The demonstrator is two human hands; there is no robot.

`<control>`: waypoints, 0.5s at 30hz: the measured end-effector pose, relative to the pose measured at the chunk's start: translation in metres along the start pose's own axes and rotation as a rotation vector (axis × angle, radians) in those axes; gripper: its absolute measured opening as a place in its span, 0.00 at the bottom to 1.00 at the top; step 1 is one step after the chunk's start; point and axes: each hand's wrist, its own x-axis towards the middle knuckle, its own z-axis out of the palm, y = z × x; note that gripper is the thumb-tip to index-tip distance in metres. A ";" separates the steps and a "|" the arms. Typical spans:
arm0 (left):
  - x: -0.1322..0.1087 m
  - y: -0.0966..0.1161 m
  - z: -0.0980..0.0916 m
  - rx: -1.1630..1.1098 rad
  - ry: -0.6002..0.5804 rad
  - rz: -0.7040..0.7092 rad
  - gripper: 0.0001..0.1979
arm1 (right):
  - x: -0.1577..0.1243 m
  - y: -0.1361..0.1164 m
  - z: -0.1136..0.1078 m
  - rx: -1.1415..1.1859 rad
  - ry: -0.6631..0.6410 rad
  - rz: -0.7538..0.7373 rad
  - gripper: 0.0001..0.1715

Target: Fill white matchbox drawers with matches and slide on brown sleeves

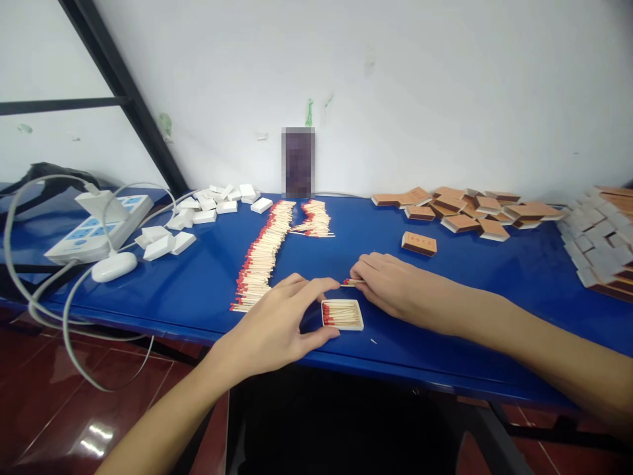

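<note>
A white matchbox tray point(360, 328) lies near the table's front edge, partly filled with red-headed matches point(342, 314) whose heads point left. My left hand point(277, 323) curves round the tray's left end, its thumb against the near side. Its index finger reaches past the far corner. Behind the tray, my right hand point(380, 280) pinches a few matches point(352, 282), red heads sticking out to the left, close to the left index fingertip. A long row of matches point(264, 254) runs beyond my left hand. Farther back lies a smaller match pile point(316, 220).
White empty trays point(217, 203) are scattered at back left, beside a power strip point(99, 224) with cables. One matchbox sleeve point(419, 243) lies behind my right hand; more sleeves point(465, 208) are heaped farther back. Stacked boxes point(601, 237) stand at far right.
</note>
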 end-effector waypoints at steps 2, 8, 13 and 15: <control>0.000 0.000 0.000 -0.008 -0.001 -0.025 0.28 | -0.001 -0.001 -0.006 0.057 0.009 0.017 0.17; -0.002 -0.001 0.002 -0.038 0.019 -0.045 0.34 | -0.005 -0.014 -0.022 0.263 0.020 0.039 0.16; -0.001 -0.001 0.001 -0.007 0.006 -0.005 0.26 | -0.003 -0.024 -0.016 0.166 0.010 -0.069 0.13; 0.000 -0.001 0.000 0.009 -0.004 0.011 0.21 | 0.000 -0.026 -0.014 0.140 0.026 -0.063 0.13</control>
